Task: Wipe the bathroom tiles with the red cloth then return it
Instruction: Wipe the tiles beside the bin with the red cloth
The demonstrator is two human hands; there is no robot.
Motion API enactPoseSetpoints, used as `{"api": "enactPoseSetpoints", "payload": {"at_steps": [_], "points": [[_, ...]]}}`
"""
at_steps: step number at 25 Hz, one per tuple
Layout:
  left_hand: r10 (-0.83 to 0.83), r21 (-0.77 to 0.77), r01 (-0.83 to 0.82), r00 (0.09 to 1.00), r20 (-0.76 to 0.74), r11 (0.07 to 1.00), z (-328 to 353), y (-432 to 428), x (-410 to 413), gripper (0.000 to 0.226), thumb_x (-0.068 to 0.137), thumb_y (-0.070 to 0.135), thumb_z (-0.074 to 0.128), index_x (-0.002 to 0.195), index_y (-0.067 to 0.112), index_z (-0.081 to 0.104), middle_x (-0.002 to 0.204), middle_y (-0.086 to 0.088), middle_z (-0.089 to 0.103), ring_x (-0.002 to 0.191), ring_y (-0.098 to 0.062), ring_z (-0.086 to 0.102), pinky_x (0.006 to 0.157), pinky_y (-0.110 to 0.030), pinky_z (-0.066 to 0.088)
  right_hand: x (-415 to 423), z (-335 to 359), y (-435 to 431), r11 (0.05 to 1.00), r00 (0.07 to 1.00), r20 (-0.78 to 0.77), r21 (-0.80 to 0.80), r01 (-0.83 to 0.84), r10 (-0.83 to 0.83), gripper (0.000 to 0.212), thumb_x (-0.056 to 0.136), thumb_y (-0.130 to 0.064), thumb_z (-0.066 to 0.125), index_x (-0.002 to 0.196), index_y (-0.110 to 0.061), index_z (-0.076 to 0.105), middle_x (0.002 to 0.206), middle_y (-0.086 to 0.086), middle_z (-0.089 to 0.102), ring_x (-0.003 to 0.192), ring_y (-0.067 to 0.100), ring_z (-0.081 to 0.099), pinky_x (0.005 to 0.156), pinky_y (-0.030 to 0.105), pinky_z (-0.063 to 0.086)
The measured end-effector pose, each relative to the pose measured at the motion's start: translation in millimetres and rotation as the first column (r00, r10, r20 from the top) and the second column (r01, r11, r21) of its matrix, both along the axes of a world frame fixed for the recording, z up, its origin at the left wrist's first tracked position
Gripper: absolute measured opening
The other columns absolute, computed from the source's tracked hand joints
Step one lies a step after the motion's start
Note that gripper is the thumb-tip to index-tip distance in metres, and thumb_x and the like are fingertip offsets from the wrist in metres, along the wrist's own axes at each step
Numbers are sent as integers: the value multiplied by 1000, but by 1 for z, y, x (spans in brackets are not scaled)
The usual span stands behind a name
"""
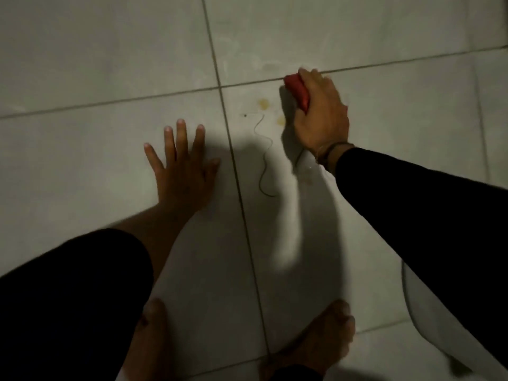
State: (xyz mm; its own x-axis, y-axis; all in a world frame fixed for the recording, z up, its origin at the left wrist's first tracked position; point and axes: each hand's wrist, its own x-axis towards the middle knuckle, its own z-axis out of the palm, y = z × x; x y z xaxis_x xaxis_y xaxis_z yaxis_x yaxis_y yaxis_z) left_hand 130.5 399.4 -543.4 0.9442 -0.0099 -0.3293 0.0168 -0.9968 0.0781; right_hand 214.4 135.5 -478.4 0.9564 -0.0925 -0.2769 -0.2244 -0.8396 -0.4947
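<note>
Two hands, left [181, 171] and right [320, 111], one red cloth [297, 90], two bare feet [310, 342], two yellowish stains [263, 103], one hair strand [264, 155].

We see open floor tile [96, 64] across the far left and far right, nothing standing on it, so a hand could sweep there freely. Nearer in, the left hand [182, 171] lies flat and spread on the tile, and the right hand [320, 114] with the red cloth [297, 90] sits on the grout line. Two bare feet [310, 339] close off the near edge; a thin hair strand [262, 158] lies between the hands.
</note>
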Motion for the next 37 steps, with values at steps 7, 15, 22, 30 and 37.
{"api": "enactPoseSetpoints", "payload": {"at_steps": [7,15,22,30,37], "points": [[-26,-65,44,966,256,997,-63,23,-11,73,107,56,33,174,31,24,183,-14,15,169,-41,15,128,-72,5,20,-100,83,896,909,196,-334,-292,369,71,108,-51,42,171,-20,32,181,17,25,169,40,19,136,63,19],[-18,-105,41,977,211,994,-58,24,-6,73,106,52,34,174,30,20,184,-14,9,169,-41,10,127,-76,4,-53,-100,55,906,945,107,-333,-260,310,72,107,-58,39,171,-25,30,181,10,25,169,33,21,137,61,16],[2,-136,28,977,212,990,-64,27,-14,72,106,49,33,175,33,16,184,-13,7,170,-40,9,127,-77,3,-175,-87,42,810,833,45,-268,-522,551,65,104,-51,52,163,-26,40,173,12,40,162,35,30,126,69,37],[0,-125,28,976,220,992,-73,32,-18,73,106,50,29,176,36,12,185,-9,1,171,-38,3,127,-75,-1,-179,-98,40,857,878,49,-249,-450,476,67,106,-51,49,167,-30,30,176,11,33,164,37,30,133,62,26],[-22,-124,52,972,235,991,-80,33,-16,73,106,53,23,176,37,10,186,-5,-5,171,-36,-1,126,-72,-5,-50,-110,-6,950,980,198,-305,70,-9,66,106,-46,50,168,-25,40,179,10,32,168,31,26,134,57,25]]}}
